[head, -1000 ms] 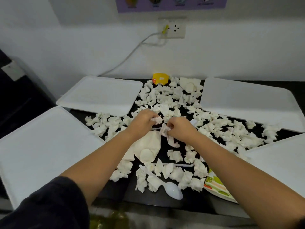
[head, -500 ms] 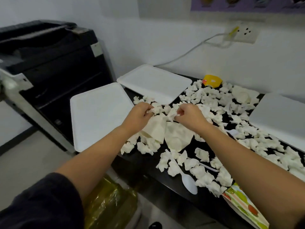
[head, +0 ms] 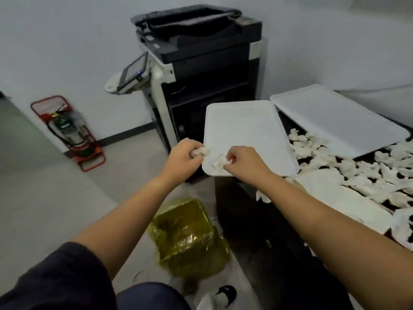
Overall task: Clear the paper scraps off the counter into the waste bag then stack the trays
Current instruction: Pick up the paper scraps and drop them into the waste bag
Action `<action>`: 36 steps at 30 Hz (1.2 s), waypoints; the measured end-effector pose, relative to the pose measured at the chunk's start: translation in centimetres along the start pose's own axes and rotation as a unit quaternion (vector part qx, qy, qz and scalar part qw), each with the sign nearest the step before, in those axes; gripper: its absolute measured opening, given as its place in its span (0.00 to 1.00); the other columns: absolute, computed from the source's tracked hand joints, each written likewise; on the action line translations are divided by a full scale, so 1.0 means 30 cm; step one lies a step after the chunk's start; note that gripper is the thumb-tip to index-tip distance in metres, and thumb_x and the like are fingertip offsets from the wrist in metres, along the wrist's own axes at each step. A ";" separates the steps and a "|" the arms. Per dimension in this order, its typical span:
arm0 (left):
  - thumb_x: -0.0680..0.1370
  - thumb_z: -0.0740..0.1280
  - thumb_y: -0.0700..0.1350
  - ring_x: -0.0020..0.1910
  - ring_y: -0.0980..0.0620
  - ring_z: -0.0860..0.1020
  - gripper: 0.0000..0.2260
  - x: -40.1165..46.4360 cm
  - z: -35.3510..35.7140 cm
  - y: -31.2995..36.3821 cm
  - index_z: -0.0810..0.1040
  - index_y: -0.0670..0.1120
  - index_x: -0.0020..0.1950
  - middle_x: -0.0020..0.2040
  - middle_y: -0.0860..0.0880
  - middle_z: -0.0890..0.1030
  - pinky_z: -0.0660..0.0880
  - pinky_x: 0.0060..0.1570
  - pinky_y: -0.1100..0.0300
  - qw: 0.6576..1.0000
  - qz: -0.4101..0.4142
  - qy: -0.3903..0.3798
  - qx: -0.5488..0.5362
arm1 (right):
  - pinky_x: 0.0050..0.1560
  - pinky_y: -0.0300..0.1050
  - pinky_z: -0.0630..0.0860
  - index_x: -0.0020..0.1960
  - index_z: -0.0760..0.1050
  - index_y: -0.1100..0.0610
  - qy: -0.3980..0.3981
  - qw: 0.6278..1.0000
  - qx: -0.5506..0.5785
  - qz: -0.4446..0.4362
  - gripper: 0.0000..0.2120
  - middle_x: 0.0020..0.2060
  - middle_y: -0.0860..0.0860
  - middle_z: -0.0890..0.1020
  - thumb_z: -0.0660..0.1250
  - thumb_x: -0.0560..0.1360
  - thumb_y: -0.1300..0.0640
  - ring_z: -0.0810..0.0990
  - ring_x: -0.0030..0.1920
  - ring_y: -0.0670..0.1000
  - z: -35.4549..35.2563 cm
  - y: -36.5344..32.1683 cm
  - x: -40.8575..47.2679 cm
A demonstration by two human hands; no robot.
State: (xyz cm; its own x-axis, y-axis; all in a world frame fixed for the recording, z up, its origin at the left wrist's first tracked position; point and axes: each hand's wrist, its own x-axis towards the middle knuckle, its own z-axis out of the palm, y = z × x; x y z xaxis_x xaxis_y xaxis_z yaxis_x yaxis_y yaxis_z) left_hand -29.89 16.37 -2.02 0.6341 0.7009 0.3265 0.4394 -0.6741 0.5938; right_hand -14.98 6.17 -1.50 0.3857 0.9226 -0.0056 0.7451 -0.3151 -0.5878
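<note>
The paper scraps (head: pixel 348 166) are crumpled tissue-like bits: by the look of them nearly weightless, soft, and apt to slip loose or drift, so they are best pinched in small bunches or gathered in a closed fist rather than scooped flat. Most lie heaped on the dark surface (head: pixel 257 211) at the right of the frame. Two small bunches sit at frame centre, one gripped in the left hand (head: pixel 184 156), whose fingers curl around it, and one pinched by the right hand (head: pixel 242 163) between thumb and fingertips. Both hands hover in front of the near corner of a white tray (head: pixel 245 130), forearms stretched forward and roughly parallel. The yellow waste bag (head: pixel 190 238) stands open on the floor below, lower centre; dropping from this height may scatter pieces. A second tray (head: pixel 335 117) lies upper right.
</note>
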 end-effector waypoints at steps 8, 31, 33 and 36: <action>0.73 0.67 0.39 0.41 0.54 0.75 0.08 -0.186 -0.007 -0.445 0.81 0.43 0.51 0.44 0.48 0.79 0.70 0.41 0.62 0.977 -0.212 -0.034 0.007 | 0.42 0.45 0.75 0.43 0.76 0.57 -0.138 0.990 -0.012 -0.028 0.01 0.42 0.54 0.79 0.67 0.72 0.59 0.77 0.43 0.53 0.355 -0.175 0.120; 0.76 0.68 0.42 0.57 0.46 0.77 0.16 -0.230 0.272 -0.992 0.75 0.41 0.63 0.59 0.43 0.78 0.71 0.57 0.58 0.885 -0.443 -0.133 -0.051 | 0.58 0.44 0.72 0.68 0.70 0.57 -0.219 0.947 0.015 0.236 0.22 0.64 0.57 0.74 0.64 0.75 0.63 0.73 0.63 0.57 0.879 0.007 0.434; 0.77 0.66 0.41 0.56 0.47 0.77 0.14 -0.217 0.253 -0.971 0.76 0.41 0.62 0.59 0.43 0.79 0.71 0.53 0.62 0.886 -0.442 -0.125 -0.054 | 0.53 0.43 0.71 0.68 0.69 0.56 -0.212 0.950 0.021 0.230 0.21 0.63 0.56 0.75 0.62 0.75 0.64 0.74 0.62 0.56 0.853 -0.007 0.430; 0.79 0.63 0.41 0.49 0.51 0.77 0.12 -0.189 0.226 -0.905 0.77 0.42 0.61 0.55 0.44 0.81 0.70 0.47 0.66 0.894 -0.429 -0.099 -0.082 | 0.46 0.40 0.70 0.68 0.70 0.55 -0.205 0.957 0.034 0.203 0.21 0.62 0.55 0.75 0.59 0.76 0.65 0.76 0.59 0.55 0.796 -0.039 0.415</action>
State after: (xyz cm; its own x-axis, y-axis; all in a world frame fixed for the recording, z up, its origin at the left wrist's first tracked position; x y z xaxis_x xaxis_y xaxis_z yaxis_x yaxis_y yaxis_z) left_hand -41.11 29.11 -24.99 0.2157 0.8771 -0.4291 0.7292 0.1475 0.6682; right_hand -24.04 23.33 -20.21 0.3790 0.7413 -0.5539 0.5371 -0.6637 -0.5206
